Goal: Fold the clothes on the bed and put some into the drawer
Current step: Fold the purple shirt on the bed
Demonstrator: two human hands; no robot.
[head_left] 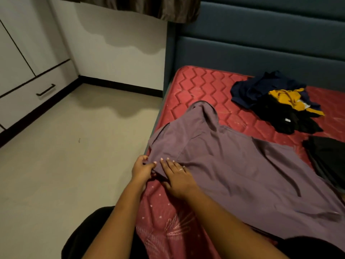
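Note:
A mauve shirt point(233, 165) lies spread across the red mattress point(201, 86), one part hanging over the bed's left edge. My left hand point(141, 170) pinches the shirt's fabric at that left edge. Just to its right, my right hand point(177, 176) presses flat on the shirt with straight fingers. A heap of unfolded clothes point(276, 101), navy, yellow and black, sits further back on the mattress. A dark folded garment point(328, 157) lies at the right edge. The white drawer point(29, 98) with a black handle is shut, low in the cabinet at the left.
A teal padded headboard point(261, 45) rises behind the mattress. Beige floor point(74, 146) runs between the bed and the white cabinet. A brown curtain point(149, 8) hangs at the top. A red patterned cloth point(164, 230) covers the near part of the bed.

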